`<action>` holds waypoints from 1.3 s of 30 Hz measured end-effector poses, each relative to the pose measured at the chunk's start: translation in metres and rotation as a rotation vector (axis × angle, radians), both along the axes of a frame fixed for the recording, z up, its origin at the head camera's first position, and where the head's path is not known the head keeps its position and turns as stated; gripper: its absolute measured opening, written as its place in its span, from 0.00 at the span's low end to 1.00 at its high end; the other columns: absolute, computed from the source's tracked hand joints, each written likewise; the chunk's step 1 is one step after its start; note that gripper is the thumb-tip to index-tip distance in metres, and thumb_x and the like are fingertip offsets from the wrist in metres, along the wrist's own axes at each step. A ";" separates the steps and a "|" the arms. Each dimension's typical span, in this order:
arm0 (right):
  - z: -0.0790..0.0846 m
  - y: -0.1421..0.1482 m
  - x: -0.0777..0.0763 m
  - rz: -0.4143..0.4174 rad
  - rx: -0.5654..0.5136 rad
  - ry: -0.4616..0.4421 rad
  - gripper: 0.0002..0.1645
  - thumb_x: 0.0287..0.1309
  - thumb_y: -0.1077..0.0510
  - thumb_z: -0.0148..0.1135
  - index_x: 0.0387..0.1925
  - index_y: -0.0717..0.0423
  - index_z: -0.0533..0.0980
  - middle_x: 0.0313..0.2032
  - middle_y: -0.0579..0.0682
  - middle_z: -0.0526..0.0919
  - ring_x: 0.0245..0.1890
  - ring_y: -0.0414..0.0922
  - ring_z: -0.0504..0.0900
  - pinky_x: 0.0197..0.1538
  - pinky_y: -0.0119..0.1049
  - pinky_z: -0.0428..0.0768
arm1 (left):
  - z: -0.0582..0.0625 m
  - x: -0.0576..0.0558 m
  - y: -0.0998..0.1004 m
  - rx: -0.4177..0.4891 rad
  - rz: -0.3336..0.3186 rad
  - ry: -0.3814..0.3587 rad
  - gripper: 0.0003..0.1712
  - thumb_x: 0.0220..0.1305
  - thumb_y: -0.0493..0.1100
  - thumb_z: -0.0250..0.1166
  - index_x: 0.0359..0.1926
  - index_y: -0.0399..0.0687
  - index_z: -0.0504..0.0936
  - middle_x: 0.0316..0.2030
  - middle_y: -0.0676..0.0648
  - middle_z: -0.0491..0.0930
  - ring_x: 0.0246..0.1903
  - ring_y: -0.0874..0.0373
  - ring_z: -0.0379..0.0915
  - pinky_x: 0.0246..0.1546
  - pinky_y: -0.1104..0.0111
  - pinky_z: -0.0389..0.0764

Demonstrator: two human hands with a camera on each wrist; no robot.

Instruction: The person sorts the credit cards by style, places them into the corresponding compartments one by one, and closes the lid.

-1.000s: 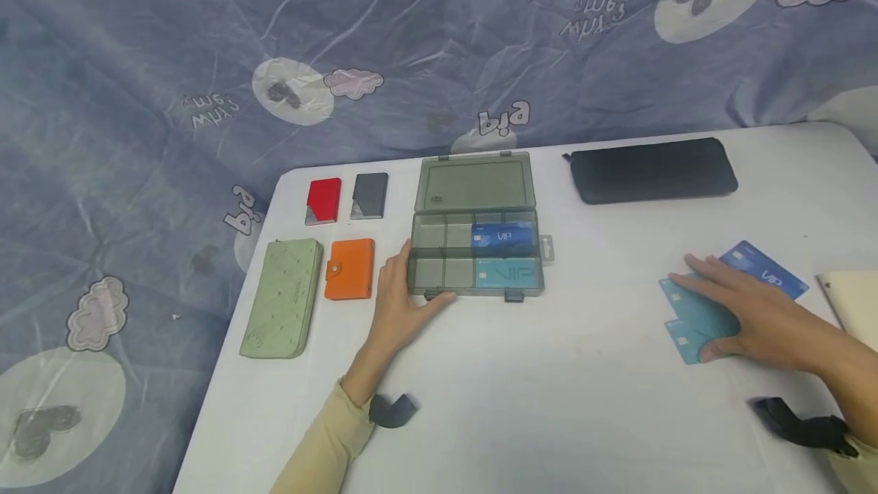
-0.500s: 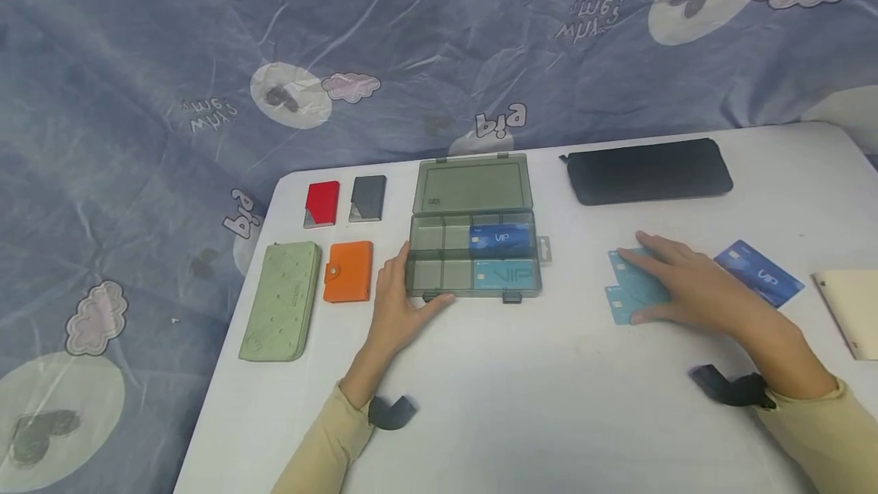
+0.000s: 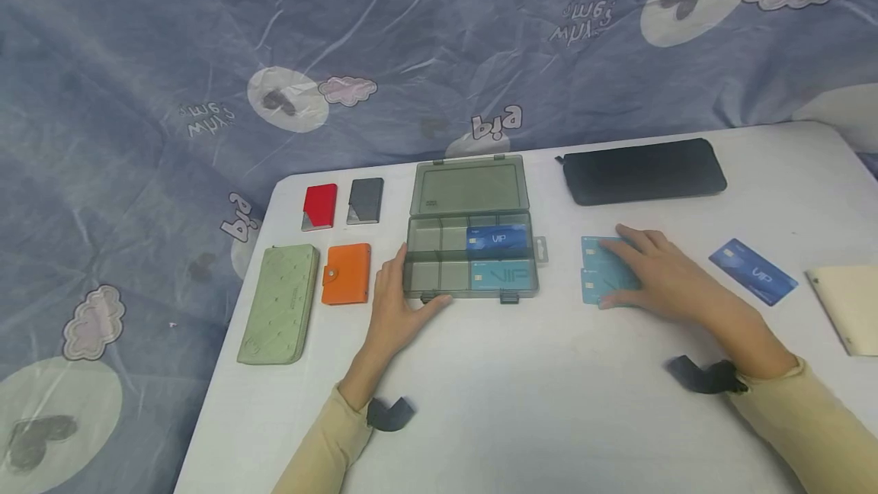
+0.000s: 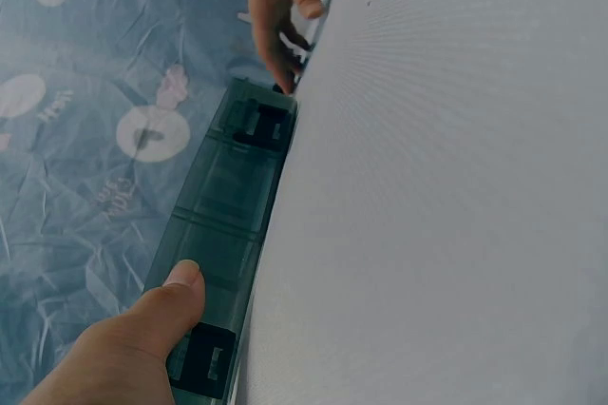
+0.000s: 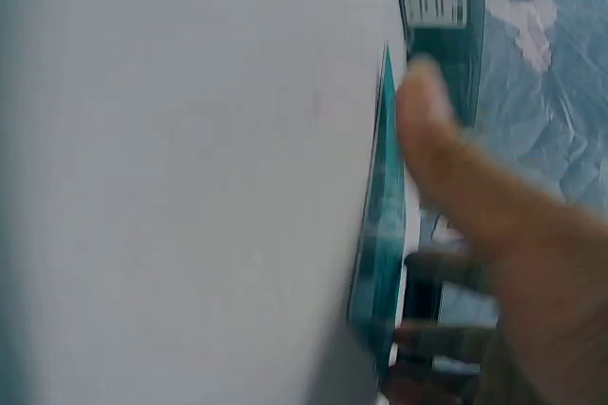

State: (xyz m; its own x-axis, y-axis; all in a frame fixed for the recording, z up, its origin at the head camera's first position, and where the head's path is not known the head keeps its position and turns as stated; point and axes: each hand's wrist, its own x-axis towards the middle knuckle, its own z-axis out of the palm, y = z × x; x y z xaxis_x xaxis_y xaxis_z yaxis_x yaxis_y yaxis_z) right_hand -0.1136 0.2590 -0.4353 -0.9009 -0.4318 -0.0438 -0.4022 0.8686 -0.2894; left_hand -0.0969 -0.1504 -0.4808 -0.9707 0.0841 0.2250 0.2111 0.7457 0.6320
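Note:
My left hand [image 3: 396, 302] holds the front left corner of a translucent grey-green compartment box [image 3: 471, 187], thumb on its front wall and fingers along its left side. The box lies with its lid folded back. Inside, a blue VIP card [image 3: 497, 238] is in the back row and a teal VIP card [image 3: 501, 276] in the front row. To the right, my right hand [image 3: 665, 273] spreads over two overlapping teal cards [image 3: 594, 287], its fingers and thumb pressing on them. The hand partly covers them. In the right wrist view, these teal cards [image 5: 380, 234] appear edge-on.
Another blue VIP card [image 3: 753, 271] lies right of my right hand, beside a cream folder-like item [image 3: 847, 307]. A black pouch [image 3: 645, 171] is behind. At left are a green wallet [image 3: 277, 303], an orange card holder [image 3: 346, 273], and red [image 3: 320, 204] and grey [image 3: 366, 199] card cases.
My right hand has slid the two teal cards leftward, away from the blue card and closer to the box. The left hand stays at the box's corner.

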 end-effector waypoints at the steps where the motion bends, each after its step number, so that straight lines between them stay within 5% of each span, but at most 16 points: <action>1: -0.001 0.002 -0.001 0.003 -0.009 -0.026 0.61 0.31 0.23 0.65 0.65 0.50 0.62 0.67 0.61 0.55 0.63 0.63 0.55 0.58 0.62 0.61 | 0.000 0.000 0.000 0.001 0.001 0.000 0.61 0.43 0.71 0.67 0.72 0.55 0.48 0.59 0.47 0.65 0.54 0.55 0.59 0.50 0.59 0.67; 5: -0.002 0.011 -0.003 0.044 -0.045 -0.076 0.63 0.25 0.25 0.69 0.66 0.47 0.62 0.69 0.58 0.52 0.65 0.61 0.53 0.59 0.61 0.60 | 0.000 0.001 0.000 0.005 0.002 0.004 0.61 0.43 0.70 0.67 0.72 0.54 0.48 0.58 0.47 0.65 0.54 0.55 0.59 0.50 0.59 0.67; 12: -0.001 0.015 -0.003 0.070 -0.099 -0.011 0.53 0.31 0.32 0.72 0.62 0.46 0.69 0.67 0.56 0.58 0.64 0.60 0.57 0.59 0.60 0.60 | 0.000 0.000 0.000 0.001 0.002 0.006 0.60 0.43 0.70 0.67 0.72 0.54 0.48 0.58 0.47 0.65 0.53 0.55 0.59 0.49 0.59 0.67; 18: -0.001 0.012 -0.004 0.036 -0.105 0.087 0.40 0.26 0.41 0.79 0.46 0.51 0.77 0.50 0.53 0.71 0.53 0.54 0.67 0.55 0.53 0.65 | 0.001 0.001 0.000 0.000 -0.001 0.003 0.60 0.44 0.70 0.67 0.72 0.54 0.48 0.58 0.47 0.65 0.53 0.55 0.59 0.49 0.59 0.67; 23: 0.002 0.009 -0.004 0.024 -0.082 0.037 0.35 0.29 0.41 0.78 0.39 0.55 0.77 0.41 0.50 0.74 0.45 0.49 0.69 0.50 0.49 0.69 | 0.001 0.000 0.000 -0.004 -0.004 0.002 0.61 0.44 0.71 0.66 0.72 0.54 0.48 0.58 0.47 0.65 0.54 0.55 0.59 0.50 0.59 0.67; 39: 0.013 0.002 0.001 0.011 0.047 -0.090 0.34 0.34 0.45 0.74 0.42 0.59 0.73 0.41 0.52 0.75 0.42 0.50 0.69 0.49 0.51 0.71 | 0.000 -0.001 0.000 -0.003 -0.005 0.012 0.61 0.44 0.71 0.66 0.72 0.54 0.48 0.58 0.47 0.65 0.53 0.55 0.59 0.49 0.60 0.67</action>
State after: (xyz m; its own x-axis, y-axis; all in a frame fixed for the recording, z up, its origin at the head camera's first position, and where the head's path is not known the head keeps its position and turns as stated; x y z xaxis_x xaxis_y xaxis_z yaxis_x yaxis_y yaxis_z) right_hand -0.1122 0.2606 -0.4223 -0.8877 -0.4369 -0.1449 -0.3857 0.8778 -0.2842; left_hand -0.0976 -0.1504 -0.4813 -0.9674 0.0891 0.2369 0.2223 0.7463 0.6274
